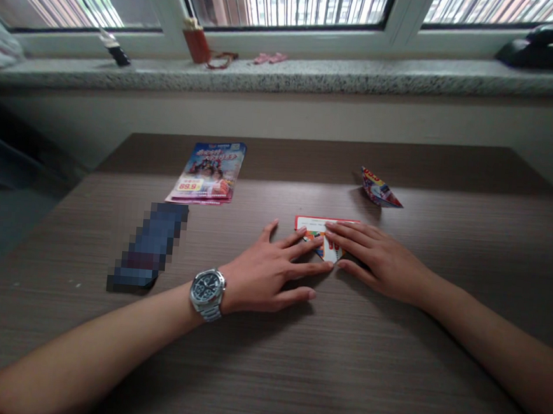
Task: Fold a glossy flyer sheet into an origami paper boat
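Bare forearms [78, 351] reach in from both lower corners across a dark wood-grain table [339, 378], a steel wristwatch [207, 294] on the left wrist. Both hands lie open and flat with fingers spread, pinching nothing: the left hand [266, 273] and the right hand [377, 259] meet at a folded printed paper [314, 224], their fingertips resting on it near the table's middle. Its long axis runs side to side, roughly parallel with the far edge, and a pointed flap aims toward the person. A wide stretch of wood lies below the hands. Near the far edge sit a paper boat [379, 189], up and right of the hands, and a glossy leaflet [207, 173], up and left. A pixelated oblong [149, 248] lies left of the watch, near the table's left edge. Beyond, a granite sill [287, 74] runs beneath a window [292, 4].
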The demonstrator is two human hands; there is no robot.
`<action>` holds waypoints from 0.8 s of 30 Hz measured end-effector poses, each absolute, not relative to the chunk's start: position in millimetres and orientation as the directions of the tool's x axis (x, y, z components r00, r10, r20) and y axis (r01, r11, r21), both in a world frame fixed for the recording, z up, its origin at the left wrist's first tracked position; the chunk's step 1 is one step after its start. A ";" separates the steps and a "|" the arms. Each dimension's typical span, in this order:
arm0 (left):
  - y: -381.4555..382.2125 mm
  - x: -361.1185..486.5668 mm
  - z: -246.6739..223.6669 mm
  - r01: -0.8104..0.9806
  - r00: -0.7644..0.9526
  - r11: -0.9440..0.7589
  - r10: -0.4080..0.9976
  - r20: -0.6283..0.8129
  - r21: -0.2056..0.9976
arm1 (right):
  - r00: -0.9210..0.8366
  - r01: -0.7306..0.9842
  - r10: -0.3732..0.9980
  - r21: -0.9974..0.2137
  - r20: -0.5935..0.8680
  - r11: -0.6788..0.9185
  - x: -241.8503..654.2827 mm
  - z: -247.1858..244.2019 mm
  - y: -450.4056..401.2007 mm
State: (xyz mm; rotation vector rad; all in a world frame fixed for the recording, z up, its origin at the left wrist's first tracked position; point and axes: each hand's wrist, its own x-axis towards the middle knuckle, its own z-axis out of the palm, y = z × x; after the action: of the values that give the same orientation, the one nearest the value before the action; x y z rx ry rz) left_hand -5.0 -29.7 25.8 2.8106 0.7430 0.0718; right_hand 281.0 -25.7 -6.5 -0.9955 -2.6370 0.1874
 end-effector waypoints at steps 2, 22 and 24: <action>-30.1 -4.4 26.1 0.495 0.862 -0.839 0.507 -0.005 0.228 | -0.705 0.617 0.663 -0.244 0.251 0.748 281.1 -6.7 -25.2; -25.3 -3.8 11.4 0.474 0.863 -0.854 0.499 0.080 0.214 | -0.679 0.650 0.691 -0.232 0.249 0.723 280.8 -6.0 -25.9; -25.0 -4.2 11.0 0.470 0.864 -0.854 0.496 0.079 0.221 | -0.680 0.652 0.691 -0.229 0.245 0.723 281.2 -6.6 -26.1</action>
State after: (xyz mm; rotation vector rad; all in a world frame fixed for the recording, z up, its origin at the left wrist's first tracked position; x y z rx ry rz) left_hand -4.2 -25.0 11.0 2.8434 0.7449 0.1972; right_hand 281.2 -26.1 -6.6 -1.0499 -2.6146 0.1757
